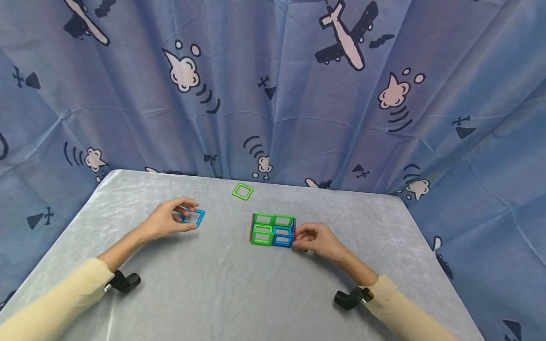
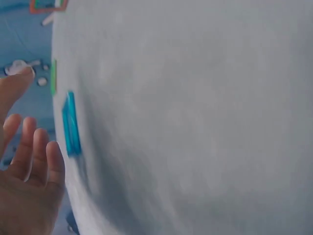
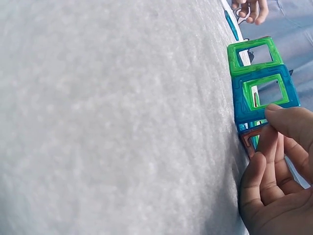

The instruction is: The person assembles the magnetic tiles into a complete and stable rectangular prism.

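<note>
My left hand (image 1: 167, 219) hovers around a loose blue square magnetic tile (image 1: 201, 218), thumb and fingers spread apart. In the left wrist view the tile (image 2: 72, 126) lies on the table beyond the fingertips, with a gap between. Right of it stands a box of magnetic tiles (image 1: 272, 231), with green and blue open frames along its length. My right hand (image 1: 317, 240) holds the box's right end. The right wrist view has the thumb on a corner of the blue tile (image 3: 242, 100) and curled fingers by a reddish end tile (image 3: 248, 141).
A loose green square tile (image 1: 249, 194) lies near the table's back edge. A pale cloth covers the table (image 1: 239, 293). Behind it hangs a blue curtain (image 1: 298, 142) printed with planes. Black cameras sit on both wrists.
</note>
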Available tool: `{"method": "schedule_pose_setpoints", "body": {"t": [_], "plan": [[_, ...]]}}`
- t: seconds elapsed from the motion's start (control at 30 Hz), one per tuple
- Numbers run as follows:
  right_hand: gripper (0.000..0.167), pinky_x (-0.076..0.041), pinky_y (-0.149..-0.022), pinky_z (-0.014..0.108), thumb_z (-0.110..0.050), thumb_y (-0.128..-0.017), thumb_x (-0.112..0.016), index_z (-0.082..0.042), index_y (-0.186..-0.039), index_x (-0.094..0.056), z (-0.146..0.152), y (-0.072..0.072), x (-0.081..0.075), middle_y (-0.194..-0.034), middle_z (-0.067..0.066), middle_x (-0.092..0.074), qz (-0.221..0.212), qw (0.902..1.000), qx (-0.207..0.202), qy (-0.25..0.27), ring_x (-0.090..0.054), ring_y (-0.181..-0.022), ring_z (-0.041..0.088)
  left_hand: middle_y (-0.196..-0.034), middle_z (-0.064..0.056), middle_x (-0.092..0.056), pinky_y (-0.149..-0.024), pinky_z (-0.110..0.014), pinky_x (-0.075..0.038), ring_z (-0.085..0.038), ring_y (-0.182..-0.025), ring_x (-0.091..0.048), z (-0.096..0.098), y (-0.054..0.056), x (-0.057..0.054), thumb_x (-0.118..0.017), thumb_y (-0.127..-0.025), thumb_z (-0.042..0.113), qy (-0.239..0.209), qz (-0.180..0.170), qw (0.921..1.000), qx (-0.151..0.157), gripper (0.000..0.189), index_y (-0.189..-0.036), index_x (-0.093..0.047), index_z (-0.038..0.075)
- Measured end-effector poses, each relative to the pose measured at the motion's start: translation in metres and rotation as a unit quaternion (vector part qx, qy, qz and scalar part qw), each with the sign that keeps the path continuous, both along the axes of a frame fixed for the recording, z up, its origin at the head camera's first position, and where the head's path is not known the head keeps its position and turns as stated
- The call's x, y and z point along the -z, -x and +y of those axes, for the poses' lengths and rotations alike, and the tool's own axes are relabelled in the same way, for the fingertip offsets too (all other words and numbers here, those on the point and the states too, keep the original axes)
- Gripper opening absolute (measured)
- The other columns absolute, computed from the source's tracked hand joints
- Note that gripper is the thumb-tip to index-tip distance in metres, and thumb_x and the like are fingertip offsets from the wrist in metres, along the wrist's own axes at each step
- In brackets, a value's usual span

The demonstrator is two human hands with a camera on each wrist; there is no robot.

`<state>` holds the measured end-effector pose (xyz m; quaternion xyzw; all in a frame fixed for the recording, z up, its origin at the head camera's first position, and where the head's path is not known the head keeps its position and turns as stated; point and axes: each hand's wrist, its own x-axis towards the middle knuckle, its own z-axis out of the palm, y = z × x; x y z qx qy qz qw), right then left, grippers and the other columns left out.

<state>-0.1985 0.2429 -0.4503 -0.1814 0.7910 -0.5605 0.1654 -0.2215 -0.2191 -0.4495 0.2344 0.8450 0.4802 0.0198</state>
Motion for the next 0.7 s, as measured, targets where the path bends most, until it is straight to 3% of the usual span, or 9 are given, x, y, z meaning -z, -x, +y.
{"method": "schedule_pose_setpoints", "body": {"t": [0.23, 0.43, 0.7], "plan": [[0.020, -0.052, -0.062, 0.023, 0.007, -0.090, -0.074, 0.013, -0.107, -0.067, 0.000, 0.000, -0.001, -0.095, 0.025, -0.067, -0.005, 1.0000, 0.004, -0.004, -0.062, -0.072, 0.013, -0.110, -0.016, -0.069, -0.074, -0.038, -0.054, -0.032, -0.092, -0.063, -0.017, 0.005, 0.005, -0.090, -0.079, 0.010, 0.023, 0.039, 0.9989, 0.009, 0.044, -0.117, -0.070, 0.000], [0.020, -0.052, -0.062, 0.023, 0.006, -0.089, -0.075, 0.012, -0.107, -0.067, -0.001, 0.000, -0.001, -0.095, 0.023, -0.067, -0.007, 0.9999, 0.006, -0.006, -0.062, -0.073, 0.013, -0.097, -0.008, -0.069, -0.070, -0.033, -0.049, -0.028, -0.081, -0.060, -0.021, 0.009, 0.012, -0.091, -0.077, 0.008, 0.026, 0.069, 0.9972, 0.013, 0.031, -0.104, -0.076, 0.003], [0.020, -0.050, -0.061, 0.023, 0.007, -0.089, -0.075, 0.012, -0.107, -0.067, -0.001, -0.001, -0.002, -0.094, 0.023, -0.067, -0.010, 0.9999, 0.008, -0.009, -0.060, -0.071, 0.012, -0.090, -0.002, -0.065, -0.069, -0.029, -0.048, -0.020, -0.077, -0.057, -0.021, 0.011, 0.016, -0.089, -0.081, 0.010, 0.065, 0.050, 0.9966, -0.001, 0.017, -0.095, -0.079, 0.009]]}}
